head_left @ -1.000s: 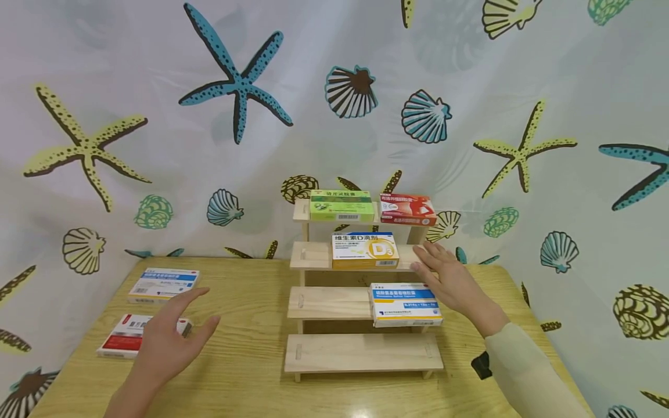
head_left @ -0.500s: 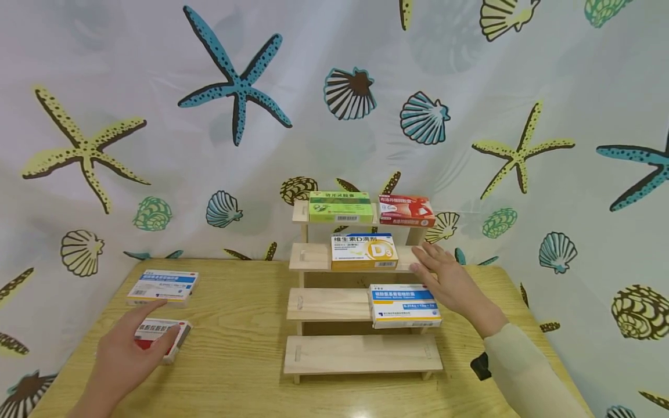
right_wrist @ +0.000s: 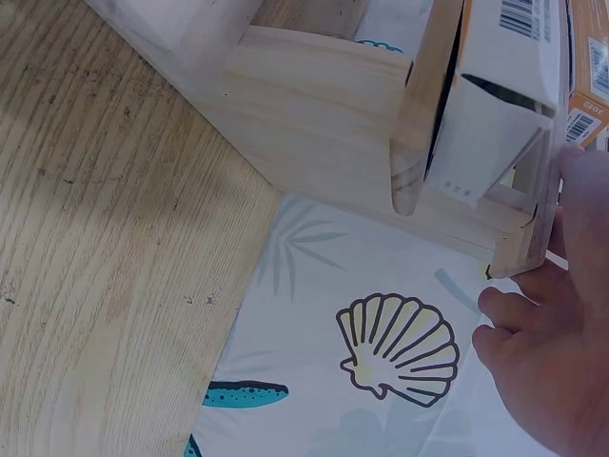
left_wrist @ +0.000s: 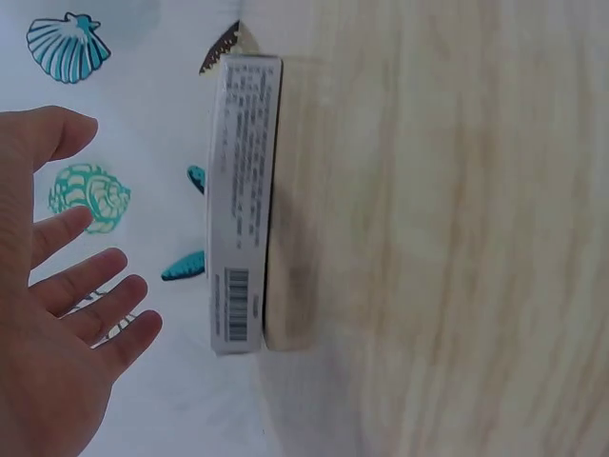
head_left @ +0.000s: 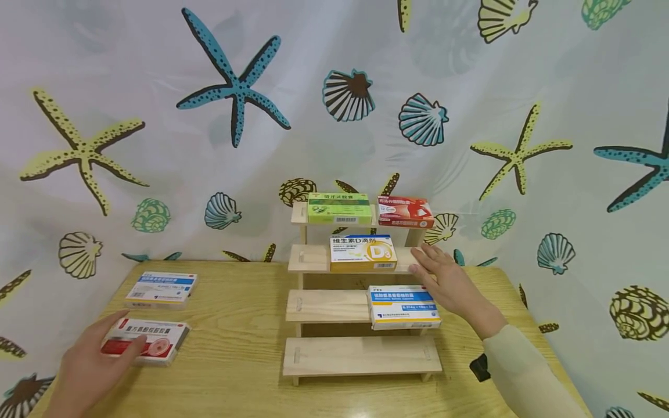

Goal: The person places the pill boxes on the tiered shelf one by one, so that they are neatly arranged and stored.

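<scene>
My left hand point(head_left: 91, 363) reaches around a red and white medicine box point(head_left: 148, 342) on the table, fingers and thumb apart. In the left wrist view the hand's fingers point(left_wrist: 119, 305) are spread, with a gap between them and the box's printed side point(left_wrist: 238, 200). My right hand point(head_left: 449, 281) holds the right end of the second-highest shelf of a wooden tiered stand point(head_left: 360, 355). Close up, its fingertips point(right_wrist: 504, 309) curl at the board's edge. Just below that hand, a blue and white medicine box point(head_left: 405, 307) leans on the third tier.
Behind the red and white box lies another blue and white medicine box point(head_left: 162, 289). Green point(head_left: 340, 209) and red point(head_left: 405, 212) boxes stand on the top tier, with a vitamin D box point(head_left: 363, 253) one tier lower. A patterned curtain point(head_left: 261, 162) hangs behind the table point(head_left: 235, 337).
My left hand has moved left and toward the near side, uncovering more of the red and white box's printed face. My right hand has stayed on the stand.
</scene>
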`<state>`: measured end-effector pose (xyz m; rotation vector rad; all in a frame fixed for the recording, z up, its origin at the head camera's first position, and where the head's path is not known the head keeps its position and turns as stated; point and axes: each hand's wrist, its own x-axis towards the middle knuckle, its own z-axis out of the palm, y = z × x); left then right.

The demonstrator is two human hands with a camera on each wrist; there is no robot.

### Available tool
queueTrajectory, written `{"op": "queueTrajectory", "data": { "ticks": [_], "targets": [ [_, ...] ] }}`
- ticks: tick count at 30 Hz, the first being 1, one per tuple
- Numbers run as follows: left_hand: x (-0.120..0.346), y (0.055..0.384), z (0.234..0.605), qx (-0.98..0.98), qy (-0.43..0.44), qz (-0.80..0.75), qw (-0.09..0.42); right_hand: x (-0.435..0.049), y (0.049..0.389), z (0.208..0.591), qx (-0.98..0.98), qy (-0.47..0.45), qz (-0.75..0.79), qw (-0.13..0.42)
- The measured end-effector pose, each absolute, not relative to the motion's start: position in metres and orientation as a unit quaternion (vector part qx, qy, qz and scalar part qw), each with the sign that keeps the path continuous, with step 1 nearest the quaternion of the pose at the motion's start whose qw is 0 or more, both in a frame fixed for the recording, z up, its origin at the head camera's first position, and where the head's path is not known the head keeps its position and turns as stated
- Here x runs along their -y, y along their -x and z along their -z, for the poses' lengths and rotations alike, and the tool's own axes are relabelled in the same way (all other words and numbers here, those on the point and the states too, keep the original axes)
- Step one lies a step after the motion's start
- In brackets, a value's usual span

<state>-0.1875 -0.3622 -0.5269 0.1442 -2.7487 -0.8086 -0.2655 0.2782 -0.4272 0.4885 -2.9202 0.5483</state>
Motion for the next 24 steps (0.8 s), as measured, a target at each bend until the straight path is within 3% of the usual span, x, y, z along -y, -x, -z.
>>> {"op": "queueTrajectory", "data": {
  "ticks": [24],
  "targets": [
    [0.391,0.201,0.541,0.977,-0.008,0.205,0.057,-0.276,0.264,0.427,0.970,-0.149,-0.179,0.065]
  ]
}}
